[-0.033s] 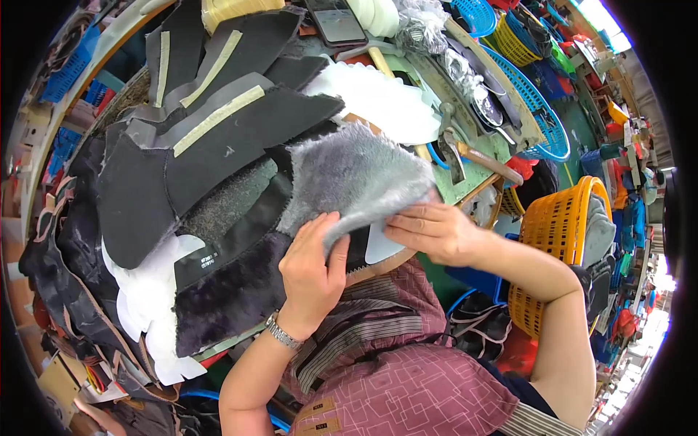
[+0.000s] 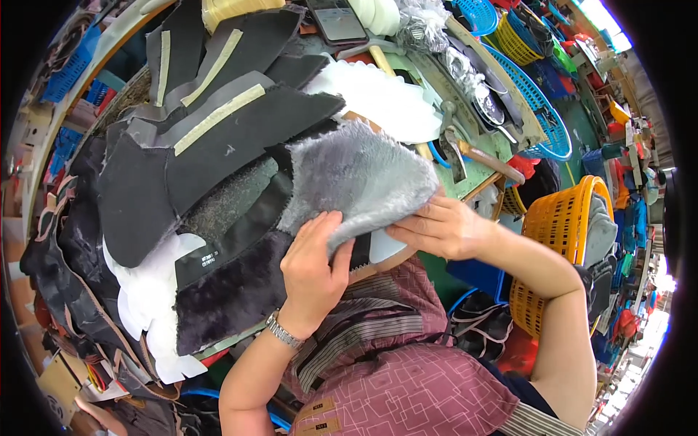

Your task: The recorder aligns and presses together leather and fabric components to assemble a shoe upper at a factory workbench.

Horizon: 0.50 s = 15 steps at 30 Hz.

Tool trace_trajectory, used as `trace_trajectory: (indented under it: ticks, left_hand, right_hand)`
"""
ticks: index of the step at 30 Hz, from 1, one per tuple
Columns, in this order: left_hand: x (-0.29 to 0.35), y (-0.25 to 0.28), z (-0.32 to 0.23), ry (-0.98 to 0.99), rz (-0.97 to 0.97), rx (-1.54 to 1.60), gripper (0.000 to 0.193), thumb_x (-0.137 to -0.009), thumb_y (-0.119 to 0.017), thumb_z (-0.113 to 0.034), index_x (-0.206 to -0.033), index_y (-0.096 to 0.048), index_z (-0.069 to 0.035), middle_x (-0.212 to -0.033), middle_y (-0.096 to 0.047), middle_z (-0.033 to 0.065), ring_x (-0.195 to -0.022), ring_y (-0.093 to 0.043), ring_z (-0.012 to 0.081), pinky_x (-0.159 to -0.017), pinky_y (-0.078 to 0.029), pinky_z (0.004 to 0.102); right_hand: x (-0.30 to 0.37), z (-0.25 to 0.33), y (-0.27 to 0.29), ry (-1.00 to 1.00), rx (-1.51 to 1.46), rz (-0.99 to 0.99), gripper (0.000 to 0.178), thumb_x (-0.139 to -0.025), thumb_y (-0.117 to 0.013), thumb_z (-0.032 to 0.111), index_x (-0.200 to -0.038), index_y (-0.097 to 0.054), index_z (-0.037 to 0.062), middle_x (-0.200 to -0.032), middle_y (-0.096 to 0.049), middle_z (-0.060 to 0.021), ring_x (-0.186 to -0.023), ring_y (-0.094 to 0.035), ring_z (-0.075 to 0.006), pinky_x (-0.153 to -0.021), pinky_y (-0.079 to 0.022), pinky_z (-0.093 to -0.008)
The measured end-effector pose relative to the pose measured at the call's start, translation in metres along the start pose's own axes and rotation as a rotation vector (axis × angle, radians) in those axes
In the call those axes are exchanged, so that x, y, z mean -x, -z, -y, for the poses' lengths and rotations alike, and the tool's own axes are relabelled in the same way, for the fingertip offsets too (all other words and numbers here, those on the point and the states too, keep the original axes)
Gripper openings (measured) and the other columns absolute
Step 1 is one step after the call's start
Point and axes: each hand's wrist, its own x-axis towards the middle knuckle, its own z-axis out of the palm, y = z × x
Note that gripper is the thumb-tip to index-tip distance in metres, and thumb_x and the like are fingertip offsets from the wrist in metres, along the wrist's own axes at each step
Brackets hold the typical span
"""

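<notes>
In the middle of the crowded table, just in front of your body, you have the grey fur piece (image 2: pixel 356 171) up in both hands, fur side showing. Its long axis runs roughly sideways, from a broad left edge to a rounded corner that points right; its near edge slants from your left hand (image 2: pixel 313 258) up toward your right hand (image 2: pixel 445 227), and the far edge rises to a blunt peak pointing away from you. Your left hand grips the near left part, fingers laid over the fur and thumb on the near side. Your right hand's fingers are closed on the near edge close to the rounded corner; its thumb you cannot make out. A metal watch (image 2: pixel 284 330) circles your left wrist. Nearer you on the left lies a dark fur piece (image 2: pixel 225 305), its length slanting up to the right. Farther left, black panels (image 2: pixel 240 142) with pale strips overlap in a pile. Beyond the grey fur lies a white sheet (image 2: pixel 374 94) with a scalloped edge. To its right rests a hammer (image 2: pixel 488 160), handle pointing right, and farther right stands a yellow basket (image 2: pixel 556 225).
</notes>
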Motion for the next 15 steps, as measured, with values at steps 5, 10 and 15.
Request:
trace_trajectory:
  ticks: [5,10,15]
  left_hand:
    - [0.007,-0.007,0.001,-0.116,0.113,-0.267,0.046,-0.056,-0.069,0.000,-0.101,-0.061,0.001,-0.113,-0.060,0.0181,-0.109,-0.056,0.0326,-0.094,-0.044,0.0430]
    - [0.017,-0.019,-0.002,-0.259,0.134,-0.573,0.057,-0.055,-0.066,-0.001,-0.110,-0.055,0.007,-0.113,-0.052,0.0181,-0.103,-0.051,0.0338,-0.089,-0.044,0.0406]
    - [0.013,-0.017,-0.004,-0.322,0.115,-0.689,0.034,-0.077,-0.051,-0.006,-0.106,-0.056,0.010,-0.098,-0.052,0.0145,-0.089,-0.051,0.0258,-0.076,-0.046,0.0337]
  right_hand:
    - [0.014,-0.018,-0.019,0.151,0.022,0.069,0.016,-0.065,-0.056,0.015,-0.077,-0.064,0.0079,-0.082,-0.061,-0.0035,-0.077,-0.059,-0.0236,-0.067,-0.050,-0.0336]
    - [0.025,-0.024,-0.028,-0.049,-0.289,0.076,0.017,-0.067,-0.060,0.016,-0.078,-0.062,0.0038,-0.079,-0.060,-0.0099,-0.077,-0.059,-0.0304,-0.065,-0.049,-0.0390]
    - [-0.006,-0.017,0.004,-0.791,-0.996,0.028,0.040,-0.087,-0.056,0.035,-0.100,-0.059,-0.0026,-0.091,-0.062,-0.0107,-0.085,-0.058,-0.0286,-0.079,-0.047,-0.0387]
